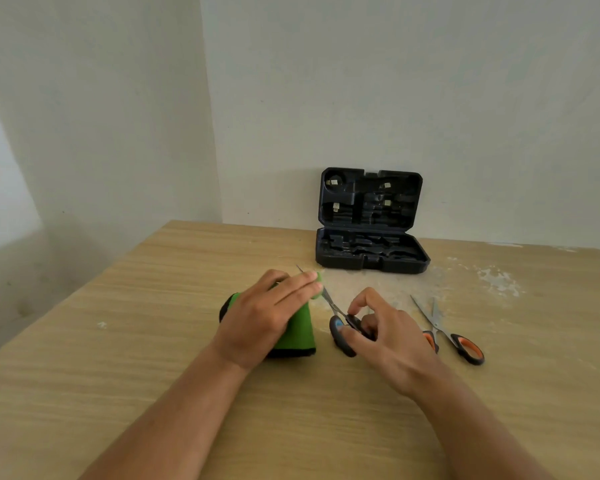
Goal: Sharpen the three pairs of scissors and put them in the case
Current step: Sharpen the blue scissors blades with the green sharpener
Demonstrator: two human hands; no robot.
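Near the middle of the wooden tabletop [153, 341], the left hand [257, 320] lies flat, fingers together, pressing down on a green block with a black base [297, 336]. Just right of it, the right hand [385, 336] has its fingers closed on the handles of the blue-and-black scissors [340, 329], whose blades run up and left along the block's right edge, under the left fingertips. Two orange-and-black scissors [461, 341] lie side by side to the right, blades pointing toward the far edge, apart from the hand. At the far edge, against the wall, the dark tool case [371, 252] stands open, lid upright. Pale scuffing [499, 280] marks the wood toward the far right corner.
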